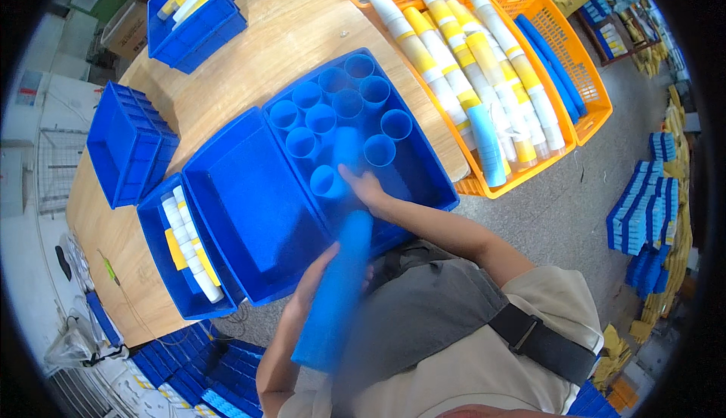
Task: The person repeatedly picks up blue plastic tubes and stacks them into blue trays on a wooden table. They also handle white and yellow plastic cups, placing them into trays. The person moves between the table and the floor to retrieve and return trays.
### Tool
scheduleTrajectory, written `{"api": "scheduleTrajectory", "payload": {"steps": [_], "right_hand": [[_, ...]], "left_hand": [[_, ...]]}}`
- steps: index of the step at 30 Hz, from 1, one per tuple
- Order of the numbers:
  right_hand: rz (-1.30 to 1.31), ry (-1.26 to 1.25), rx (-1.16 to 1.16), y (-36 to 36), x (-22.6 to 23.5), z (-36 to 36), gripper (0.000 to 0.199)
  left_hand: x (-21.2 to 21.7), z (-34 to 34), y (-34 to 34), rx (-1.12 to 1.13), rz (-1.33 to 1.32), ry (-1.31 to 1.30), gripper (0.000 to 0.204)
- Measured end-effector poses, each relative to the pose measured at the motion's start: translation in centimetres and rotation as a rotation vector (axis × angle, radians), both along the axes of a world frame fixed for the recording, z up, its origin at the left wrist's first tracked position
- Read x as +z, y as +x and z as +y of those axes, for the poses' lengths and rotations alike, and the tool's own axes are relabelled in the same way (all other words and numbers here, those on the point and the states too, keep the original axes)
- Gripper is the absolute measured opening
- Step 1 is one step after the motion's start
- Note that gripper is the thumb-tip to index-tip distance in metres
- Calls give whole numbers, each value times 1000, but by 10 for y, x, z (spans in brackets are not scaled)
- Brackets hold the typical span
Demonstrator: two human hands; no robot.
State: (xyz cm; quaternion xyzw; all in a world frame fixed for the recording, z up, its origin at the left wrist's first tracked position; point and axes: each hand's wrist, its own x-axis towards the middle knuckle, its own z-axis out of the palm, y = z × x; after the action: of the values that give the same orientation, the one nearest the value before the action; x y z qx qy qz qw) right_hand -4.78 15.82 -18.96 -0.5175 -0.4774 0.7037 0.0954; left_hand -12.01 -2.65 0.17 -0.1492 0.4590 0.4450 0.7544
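My left hand [308, 282] is wrapped round a long stack of nested blue plastic cups [333, 308], held slanting in front of my body. Over the front of a blue tray [423, 180], my right hand [364, 189] grips a blue cup [347, 146], which is smeared by motion. Its fingers are partly hidden behind the cup. Several blue cups stand upright with their mouths up in that tray, among them a cup [327, 182] just left of my right hand and another cup [380, 150] to its right.
Left of the cups lies a bare blue tray [242, 198], beside a blue bin [162, 240] holding white and yellow rolls. More blue bins [128, 146] stand on the wooden table [280, 32]. An orange crate [522, 180] of long cup stacks adjoins its right edge.
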Motion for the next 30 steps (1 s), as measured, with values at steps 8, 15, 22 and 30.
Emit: {"api": "scheduleTrajectory", "payload": {"steps": [8, 15, 22, 30], "right_hand": [[75, -164, 128, 5, 46, 29, 86], [-63, 167, 529, 65, 82, 30, 50], [-184, 1209, 594, 72, 69, 48, 34], [117, 931, 491, 41, 41, 49, 30]], "left_hand": [[-79, 38, 8, 138, -6, -39, 69], [-115, 62, -8, 449, -134, 119, 78], [-100, 42, -19, 535, -345, 179, 87], [-89, 62, -7, 517, -325, 219, 83]]}}
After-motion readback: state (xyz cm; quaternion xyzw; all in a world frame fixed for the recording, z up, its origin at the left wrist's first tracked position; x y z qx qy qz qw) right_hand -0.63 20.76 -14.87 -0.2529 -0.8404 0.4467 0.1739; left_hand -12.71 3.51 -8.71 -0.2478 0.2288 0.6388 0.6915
